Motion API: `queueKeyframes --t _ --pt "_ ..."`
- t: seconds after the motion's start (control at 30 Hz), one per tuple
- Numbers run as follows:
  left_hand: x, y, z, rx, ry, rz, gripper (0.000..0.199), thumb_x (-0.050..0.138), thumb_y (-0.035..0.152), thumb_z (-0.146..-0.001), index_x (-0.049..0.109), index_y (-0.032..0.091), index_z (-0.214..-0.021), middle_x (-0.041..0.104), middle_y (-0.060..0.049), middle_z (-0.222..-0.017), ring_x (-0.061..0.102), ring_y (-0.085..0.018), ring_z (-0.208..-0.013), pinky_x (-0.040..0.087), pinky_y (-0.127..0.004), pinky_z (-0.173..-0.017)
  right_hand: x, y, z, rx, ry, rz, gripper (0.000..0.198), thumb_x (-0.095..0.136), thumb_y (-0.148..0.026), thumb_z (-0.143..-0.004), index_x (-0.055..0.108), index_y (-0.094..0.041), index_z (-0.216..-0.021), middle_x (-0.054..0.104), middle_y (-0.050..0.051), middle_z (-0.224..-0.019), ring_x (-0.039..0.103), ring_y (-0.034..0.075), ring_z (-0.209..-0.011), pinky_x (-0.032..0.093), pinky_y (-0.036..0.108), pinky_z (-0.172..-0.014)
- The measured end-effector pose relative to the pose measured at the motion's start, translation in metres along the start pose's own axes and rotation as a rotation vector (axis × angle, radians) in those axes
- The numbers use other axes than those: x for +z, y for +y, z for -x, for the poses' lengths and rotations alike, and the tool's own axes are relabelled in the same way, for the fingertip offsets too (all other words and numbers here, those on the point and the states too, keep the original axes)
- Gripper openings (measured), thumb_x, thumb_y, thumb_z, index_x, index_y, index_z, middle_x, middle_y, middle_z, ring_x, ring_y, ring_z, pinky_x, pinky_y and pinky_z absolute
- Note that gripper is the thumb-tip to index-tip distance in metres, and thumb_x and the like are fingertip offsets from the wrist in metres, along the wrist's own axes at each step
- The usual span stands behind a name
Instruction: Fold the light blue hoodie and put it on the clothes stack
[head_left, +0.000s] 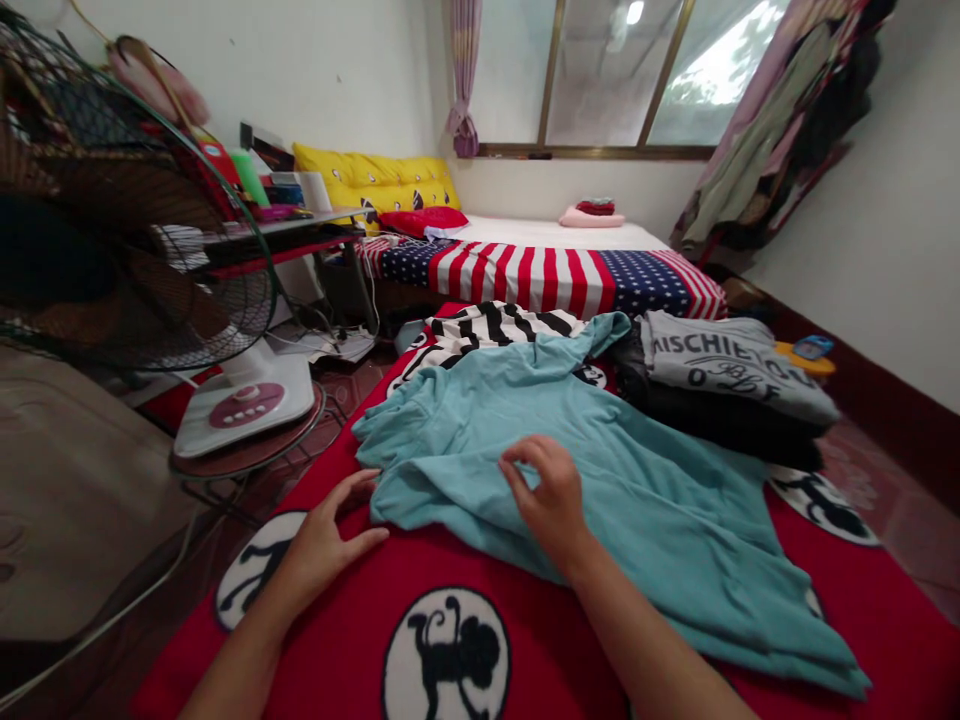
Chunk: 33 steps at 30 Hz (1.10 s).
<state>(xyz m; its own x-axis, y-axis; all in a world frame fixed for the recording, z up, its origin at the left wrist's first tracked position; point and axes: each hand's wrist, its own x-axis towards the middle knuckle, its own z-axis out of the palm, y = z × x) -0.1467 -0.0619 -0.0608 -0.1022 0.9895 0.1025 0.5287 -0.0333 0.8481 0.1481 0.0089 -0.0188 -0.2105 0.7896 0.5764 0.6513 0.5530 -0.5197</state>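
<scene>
A teal long garment, apparently a shirt (645,490), lies spread sideways over the red blanket, wrinkled, with one sleeve stretched toward the far side. My right hand (551,495) is above its middle, thumb and forefinger pinched together at a shallow fold in the cloth. Beside the near left edge of the shirt, my left hand (330,545) has its thumb and fingers apart; the fingertips reach the cloth's edge and hold nothing. A black-and-white striped cloth (502,325) lies partly beneath the shirt's far end.
Folded clothes, with a grey printed shirt (735,360) on top, are stacked at the right. The red blanket (337,650) carries monkey patches. A fan (244,395) stands on a round stool at the left. Beyond is a bed with a flag-patterned cover (525,278).
</scene>
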Motion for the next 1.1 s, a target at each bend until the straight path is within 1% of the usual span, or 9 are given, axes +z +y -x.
queueKeyframes --t 0.13,0.23,0.4,0.57,0.63,0.77,0.9,1.0,1.1 --pt "0.01 0.0 0.007 0.059 0.057 -0.095 0.057 0.069 0.037 -0.074 0.053 0.02 -0.125 0.068 -0.008 -0.111 0.066 -0.022 -0.101 0.051 -0.037 -0.094 0.004 -0.039 0.041 -0.107 -0.377 0.192 0.018 0.076 -0.026 -0.076 0.065 -0.023 -0.09 0.066 0.002 -0.088 0.058 0.02 -0.08 0.039 0.03 -0.068" --pt "0.013 0.008 0.005 0.132 0.161 -0.179 0.043 0.059 0.026 -0.075 0.058 0.02 -0.117 0.071 -0.005 -0.101 0.069 -0.02 -0.093 0.052 -0.032 -0.087 0.011 -0.042 0.052 -0.093 -0.398 0.335 0.009 0.069 -0.013 -0.08 0.065 -0.02 -0.085 0.064 0.004 -0.086 0.056 0.02 -0.08 0.038 0.03 -0.069" --pt "-0.008 0.023 0.003 0.117 0.457 -0.262 0.029 0.044 0.016 -0.076 0.065 0.02 -0.095 0.07 0.0 -0.076 0.067 -0.016 -0.073 0.052 -0.026 -0.072 0.005 -0.031 0.049 -0.081 -0.362 0.22 0.013 0.056 -0.012 -0.089 0.065 -0.021 -0.089 0.064 0.004 -0.088 0.055 0.019 -0.082 0.038 0.032 -0.074" --pt "-0.007 0.056 -0.006 0.232 0.489 -0.331 0.025 0.043 0.016 -0.079 0.068 0.02 -0.083 0.07 -0.003 -0.093 0.065 -0.02 -0.091 0.048 -0.033 -0.091 0.0 -0.038 0.07 -0.007 -0.466 0.107 0.023 0.067 -0.017 -0.081 0.066 -0.023 -0.103 0.064 0.004 -0.106 0.054 0.023 -0.095 0.042 0.035 -0.081" --pt "0.014 0.079 -0.015 0.311 0.403 -0.242 0.022 0.046 0.02 -0.082 0.068 0.02 -0.085 0.07 -0.003 -0.092 0.066 -0.019 -0.09 0.05 -0.032 -0.088 -0.002 -0.046 0.08 -0.018 -0.452 0.019 0.029 0.069 -0.018 -0.079 0.065 -0.023 -0.107 0.063 0.004 -0.113 0.054 0.022 -0.1 0.042 0.035 -0.086" --pt "0.078 0.119 -0.038 0.527 -0.077 -0.075 0.025 0.048 0.026 -0.087 0.071 0.021 -0.092 0.073 -0.002 -0.095 0.068 -0.018 -0.091 0.053 -0.028 -0.084 -0.016 -0.051 0.09 0.011 -0.367 -0.189 0.018 0.065 -0.013 -0.082 0.068 -0.022 -0.097 0.068 0.001 -0.101 0.061 0.015 -0.09 0.045 0.026 -0.081" --pt "0.137 0.121 -0.064 0.664 -0.438 -0.119 0.034 0.045 0.029 -0.09 0.07 0.021 -0.111 0.069 -0.006 -0.119 0.063 -0.02 -0.112 0.047 -0.034 -0.1 -0.057 -0.013 0.095 0.193 -0.045 -0.177 0.014 0.056 -0.012 -0.087 0.066 -0.021 -0.093 0.069 0.002 -0.09 0.063 0.014 -0.084 0.047 0.024 -0.079" --pt "0.165 0.103 -0.076 0.713 -0.488 -0.298 0.041 0.045 0.033 -0.091 0.061 0.02 -0.128 0.057 -0.008 -0.138 0.05 -0.024 -0.129 0.037 -0.044 -0.11 -0.1 0.037 0.106 0.29 0.219 0.069 0.015 0.053 -0.015 -0.088 0.066 -0.021 -0.093 0.069 0.005 -0.094 0.062 0.02 -0.092 0.046 0.033 -0.087" --pt "0.178 0.089 -0.073 0.775 -0.4 -0.457 0.047 0.045 0.034 -0.093 0.049 0.024 -0.139 0.045 -0.006 -0.148 0.037 -0.025 -0.139 0.028 -0.049 -0.115 -0.13 0.078 0.119 0.355 0.231 0.277 0.021 0.051 -0.018 -0.088 0.067 -0.02 -0.1 0.068 0.009 -0.104 0.059 0.024 -0.1 0.045 0.042 -0.092"
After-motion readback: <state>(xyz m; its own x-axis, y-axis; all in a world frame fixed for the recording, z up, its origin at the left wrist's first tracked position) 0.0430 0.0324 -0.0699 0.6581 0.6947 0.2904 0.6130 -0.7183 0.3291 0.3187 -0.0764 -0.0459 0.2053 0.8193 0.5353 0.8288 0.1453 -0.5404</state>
